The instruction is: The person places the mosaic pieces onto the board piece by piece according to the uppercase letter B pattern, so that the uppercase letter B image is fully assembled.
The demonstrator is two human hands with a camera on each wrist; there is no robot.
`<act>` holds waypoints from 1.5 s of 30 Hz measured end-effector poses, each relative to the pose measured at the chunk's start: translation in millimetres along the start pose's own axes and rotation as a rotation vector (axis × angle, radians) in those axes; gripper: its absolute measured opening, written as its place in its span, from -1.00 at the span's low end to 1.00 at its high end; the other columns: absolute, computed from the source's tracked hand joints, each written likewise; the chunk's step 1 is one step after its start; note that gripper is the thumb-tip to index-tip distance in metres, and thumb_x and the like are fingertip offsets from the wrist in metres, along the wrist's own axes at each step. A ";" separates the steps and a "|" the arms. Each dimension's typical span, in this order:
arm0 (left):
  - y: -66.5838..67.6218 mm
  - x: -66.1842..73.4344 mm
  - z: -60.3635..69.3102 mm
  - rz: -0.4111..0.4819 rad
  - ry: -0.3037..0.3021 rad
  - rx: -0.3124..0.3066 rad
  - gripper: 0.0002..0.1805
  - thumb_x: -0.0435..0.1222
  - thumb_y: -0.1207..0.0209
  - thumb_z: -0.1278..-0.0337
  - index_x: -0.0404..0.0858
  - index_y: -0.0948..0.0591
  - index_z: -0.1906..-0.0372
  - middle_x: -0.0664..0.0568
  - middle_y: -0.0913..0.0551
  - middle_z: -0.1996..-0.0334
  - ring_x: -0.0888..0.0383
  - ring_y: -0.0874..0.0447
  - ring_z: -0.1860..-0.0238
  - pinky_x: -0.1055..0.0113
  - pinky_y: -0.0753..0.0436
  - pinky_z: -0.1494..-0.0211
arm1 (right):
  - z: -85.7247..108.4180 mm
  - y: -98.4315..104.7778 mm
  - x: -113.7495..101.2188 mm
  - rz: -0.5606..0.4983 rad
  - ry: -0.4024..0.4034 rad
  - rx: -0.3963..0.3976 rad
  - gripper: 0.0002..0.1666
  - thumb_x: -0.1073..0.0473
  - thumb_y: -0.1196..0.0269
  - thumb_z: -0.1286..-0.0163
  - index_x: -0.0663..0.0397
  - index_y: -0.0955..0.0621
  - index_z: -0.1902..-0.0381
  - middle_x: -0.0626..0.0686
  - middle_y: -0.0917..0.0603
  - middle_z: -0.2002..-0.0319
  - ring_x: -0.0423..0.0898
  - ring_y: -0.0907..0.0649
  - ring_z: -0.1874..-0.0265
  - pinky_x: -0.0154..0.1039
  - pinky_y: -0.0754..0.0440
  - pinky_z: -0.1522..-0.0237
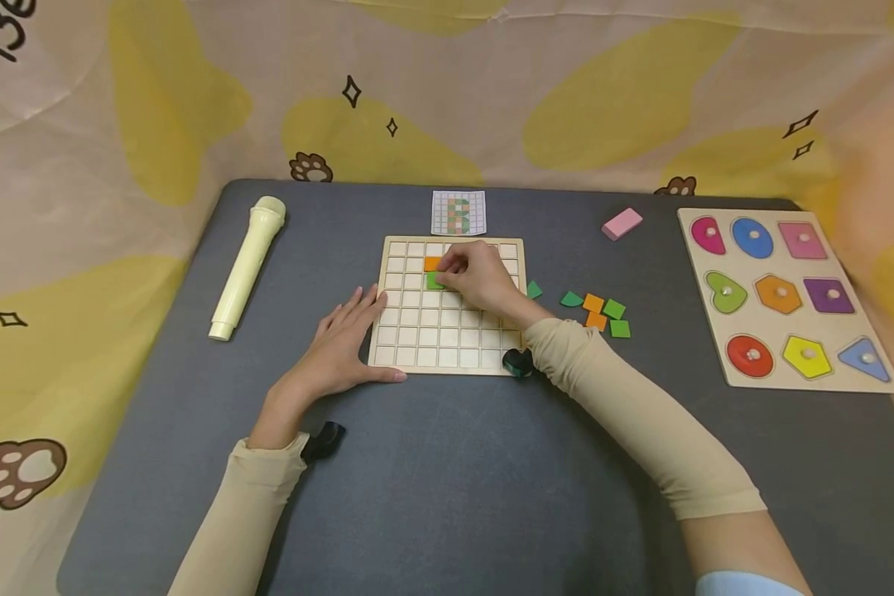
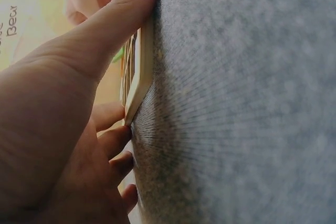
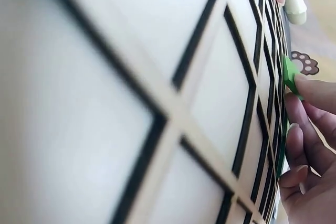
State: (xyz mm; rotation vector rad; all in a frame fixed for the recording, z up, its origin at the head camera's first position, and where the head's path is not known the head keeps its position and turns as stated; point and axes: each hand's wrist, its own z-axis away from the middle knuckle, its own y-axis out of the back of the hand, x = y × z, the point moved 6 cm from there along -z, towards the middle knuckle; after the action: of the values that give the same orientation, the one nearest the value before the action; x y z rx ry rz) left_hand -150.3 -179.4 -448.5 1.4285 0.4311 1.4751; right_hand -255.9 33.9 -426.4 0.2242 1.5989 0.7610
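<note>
A wooden grid board (image 1: 407, 357) with white squares lies mid-table. On its upper part sits an orange square (image 1: 432, 264), and just below that is a light green square (image 1: 434, 281). My right hand (image 1: 484, 277) pinches the green piece (image 3: 290, 72) between thumb and finger, at the board's surface in the right wrist view. With fingers spread, my left hand (image 1: 335, 348) rests at the board's left edge, its thumb along the near edge. In the left wrist view, the fingers touch the board's side (image 2: 143, 77).
Loose orange squares (image 1: 594, 303), green squares (image 1: 620, 329) and dark green pieces (image 1: 572, 299) lie right of the board. A pattern card (image 1: 458, 213) is behind it. Around them are a pink block (image 1: 622, 223), a shape puzzle (image 1: 771, 323) and a cream microphone (image 1: 247, 269).
</note>
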 end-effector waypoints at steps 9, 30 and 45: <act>-0.3 -0.3 -1.1 -0.002 0.000 0.001 0.38 0.20 -0.53 -0.05 -0.15 0.07 -0.76 -0.03 0.21 -0.78 -0.13 0.36 -0.78 -0.31 0.20 -0.70 | -1.0 -3.0 -2.9 0.027 -0.027 -0.015 -0.90 0.21 -0.47 -0.41 0.14 -0.78 0.22 0.09 -0.77 0.29 -0.07 -0.64 0.33 -0.31 -0.52 0.22; -0.5 -0.2 0.0 -0.003 0.001 0.003 0.38 0.20 -0.54 -0.03 -0.15 0.07 -0.76 -0.04 0.21 -0.78 -0.12 0.36 -0.78 -0.31 0.19 -0.70 | -2.4 -4.7 -4.0 0.070 -0.015 -0.017 -0.92 0.22 -0.48 -0.39 0.11 -0.81 0.29 0.06 -0.75 0.26 -0.08 -0.61 0.30 -0.28 -0.49 0.22; -1.2 -0.6 0.1 0.001 -0.004 0.008 0.38 0.18 -0.56 -0.02 -0.14 0.06 -0.76 -0.03 0.21 -0.78 -0.12 0.36 -0.78 -0.31 0.20 -0.70 | 7.9 17.1 9.9 0.109 0.000 -0.151 -0.80 0.23 -0.45 -0.41 0.13 -0.84 0.04 0.12 -0.67 0.10 0.01 -0.51 0.23 -0.18 -0.44 0.13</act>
State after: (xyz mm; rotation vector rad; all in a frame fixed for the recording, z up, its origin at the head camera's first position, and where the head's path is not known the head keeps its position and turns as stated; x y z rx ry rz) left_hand -149.8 -179.4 -449.8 1.4376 0.4349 1.4725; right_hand -255.2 55.1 -424.4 0.2027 1.5306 0.9613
